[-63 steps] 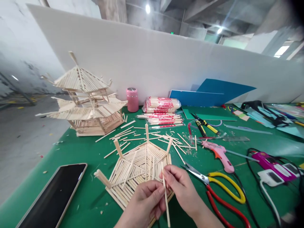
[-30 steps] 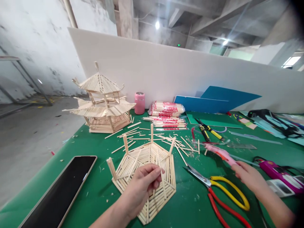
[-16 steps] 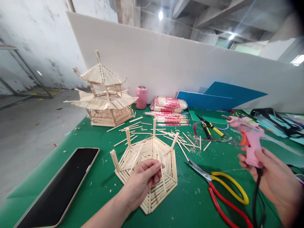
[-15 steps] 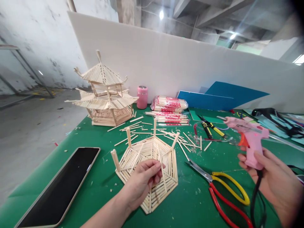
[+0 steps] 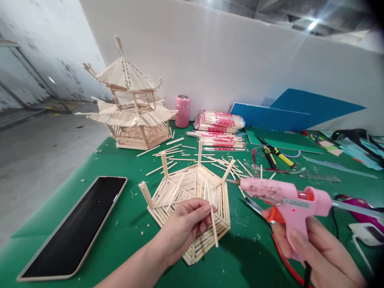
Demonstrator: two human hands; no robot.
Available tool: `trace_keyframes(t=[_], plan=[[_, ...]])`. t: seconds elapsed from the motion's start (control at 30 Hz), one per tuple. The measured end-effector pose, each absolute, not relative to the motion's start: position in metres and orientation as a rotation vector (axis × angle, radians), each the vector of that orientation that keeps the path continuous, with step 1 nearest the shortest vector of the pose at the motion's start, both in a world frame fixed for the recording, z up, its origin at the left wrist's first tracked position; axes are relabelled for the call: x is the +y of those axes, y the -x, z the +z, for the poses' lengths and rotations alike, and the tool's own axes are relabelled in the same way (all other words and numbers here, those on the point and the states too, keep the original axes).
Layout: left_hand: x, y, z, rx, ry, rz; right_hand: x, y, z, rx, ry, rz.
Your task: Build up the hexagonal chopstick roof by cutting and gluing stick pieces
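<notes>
The left hand (image 5: pixel 187 224) pinched 1 thin stick (image 5: pixel 212 214) between closed thumb and fingertips, steadying it across the hexagonal stick panel (image 5: pixel 192 192) on the green table (image 5: pixel 120 224). The right hand (image 5: pixel 315 248) was wrapped tight around the grip of the pink glue gun (image 5: pixel 285 202), keeping the nozzle level and aimed at the panel's right edge.

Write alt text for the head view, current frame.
The right hand holds a pink glue gun, nozzle aimed at a hexagonal stick panel on the green table, where the left hand pinches a thin wooden stick. Behind stand a stick pagoda, a pink cup and wrapped chopstick bundles; a dark phone lies at left.
</notes>
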State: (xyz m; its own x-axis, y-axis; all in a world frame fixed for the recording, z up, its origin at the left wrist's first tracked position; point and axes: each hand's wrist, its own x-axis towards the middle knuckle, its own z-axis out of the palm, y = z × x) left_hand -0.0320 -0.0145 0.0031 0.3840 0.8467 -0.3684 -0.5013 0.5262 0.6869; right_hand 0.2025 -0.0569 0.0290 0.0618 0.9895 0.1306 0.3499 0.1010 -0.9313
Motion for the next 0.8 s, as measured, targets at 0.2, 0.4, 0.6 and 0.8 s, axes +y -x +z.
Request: trace_keyframes(t=[0.2,0.4,0.6,0.8], plan=[[-0.014,0.032,0.006,0.797,-0.509,0.86,-0.059,-0.203,0.018,-1.653,1.476,0.96],[-0.014,0.033,0.002,0.754,-0.526,0.816,-0.059,-0.196,0.013,-1.663,1.494,0.969],[-0.014,0.035,-0.001,0.739,-0.526,0.796,-0.059,-0.192,0.016,-1.605,1.535,0.976],[-0.015,0.034,0.0,0.773,-0.519,0.795,-0.056,-0.19,0.019,-1.606,1.55,0.972]])
